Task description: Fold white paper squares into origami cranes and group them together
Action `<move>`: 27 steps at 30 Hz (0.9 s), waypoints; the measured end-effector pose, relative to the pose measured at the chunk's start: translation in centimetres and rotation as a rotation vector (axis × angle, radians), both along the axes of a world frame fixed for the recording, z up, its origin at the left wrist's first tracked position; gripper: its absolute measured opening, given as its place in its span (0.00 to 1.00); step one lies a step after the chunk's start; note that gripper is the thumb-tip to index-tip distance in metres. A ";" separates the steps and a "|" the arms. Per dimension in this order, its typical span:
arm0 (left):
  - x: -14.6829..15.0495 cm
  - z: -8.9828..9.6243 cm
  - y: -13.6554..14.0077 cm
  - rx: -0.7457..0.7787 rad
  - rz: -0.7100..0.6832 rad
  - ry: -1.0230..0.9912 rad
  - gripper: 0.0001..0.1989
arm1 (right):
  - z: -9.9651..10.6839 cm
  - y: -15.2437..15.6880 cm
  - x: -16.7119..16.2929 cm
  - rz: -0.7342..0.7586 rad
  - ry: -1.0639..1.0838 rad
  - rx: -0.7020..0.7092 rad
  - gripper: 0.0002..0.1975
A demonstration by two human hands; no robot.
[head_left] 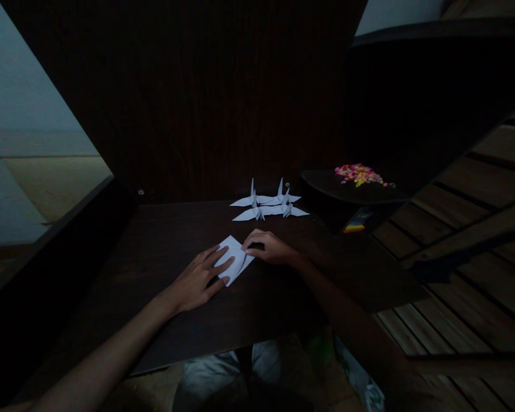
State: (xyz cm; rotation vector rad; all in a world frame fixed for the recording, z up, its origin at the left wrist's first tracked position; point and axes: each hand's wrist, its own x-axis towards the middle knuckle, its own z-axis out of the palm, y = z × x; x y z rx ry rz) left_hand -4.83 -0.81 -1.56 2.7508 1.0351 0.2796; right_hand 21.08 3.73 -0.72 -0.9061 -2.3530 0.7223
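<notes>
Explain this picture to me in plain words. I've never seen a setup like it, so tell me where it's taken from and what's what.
There is no machine here: you are looking through a camera worn on a person's head, aimed forward and down at their own bare hands. The left hand lies with fingers spread, pressing on a piece of white paper. The right hand appears to pinch that paper near its right side. Both work on a dark wooden surface. Beyond the hands sit white paper figures that look like folded birds. To the right, a small shelf bears a pile of colourful little pieces.
</notes>
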 end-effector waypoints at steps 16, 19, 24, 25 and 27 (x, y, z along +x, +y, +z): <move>0.2 -0.4 -0.2 -0.064 0.039 -0.117 0.30 | -2.1 -0.4 -3.1 -0.180 -0.100 0.184 0.09; 0.3 -0.1 -0.3 -0.076 0.011 -0.150 0.28 | -2.2 -0.6 -3.4 -0.215 -0.149 0.236 0.08; 0.4 -0.2 -0.1 -0.037 0.013 -0.136 0.23 | -1.8 -1.2 -3.4 -0.222 -0.193 0.308 0.09; 0.4 -0.3 0.0 -0.025 0.013 -0.126 0.23 | -1.6 -1.4 -3.3 -0.204 -0.199 0.310 0.09; 0.4 -0.4 0.1 -0.004 0.011 -0.107 0.24 | -1.4 -1.7 -3.0 -0.158 -0.203 0.306 0.14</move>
